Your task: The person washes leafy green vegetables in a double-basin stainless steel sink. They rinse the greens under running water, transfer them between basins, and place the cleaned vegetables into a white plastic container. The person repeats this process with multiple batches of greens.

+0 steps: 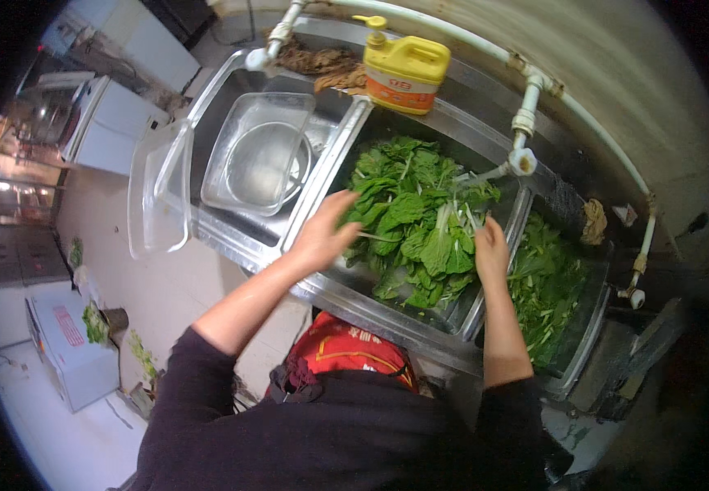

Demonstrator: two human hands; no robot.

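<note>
A large heap of leafy greens point(422, 227) fills much of the middle basin point(446, 132) of a stainless steel sink. My left hand point(327, 236) is at the heap's left side, fingers apart, with a thin pale stalk near the thumb. On the right side, my right hand point(492, 248) is beside the leaves with its fingers bent. Whether those fingers grip a leaf cannot be made out. From a white tap point(521, 161) behind the heap, a stream of water runs onto the greens.
More cut greens point(541, 288) lie in the right basin. A clear plastic tub point(256, 153) sits in the left basin, and another tub point(161, 190) leans at its outer edge. A yellow pump jug point(406, 70) stands on the back ledge, below white pipes point(434, 21).
</note>
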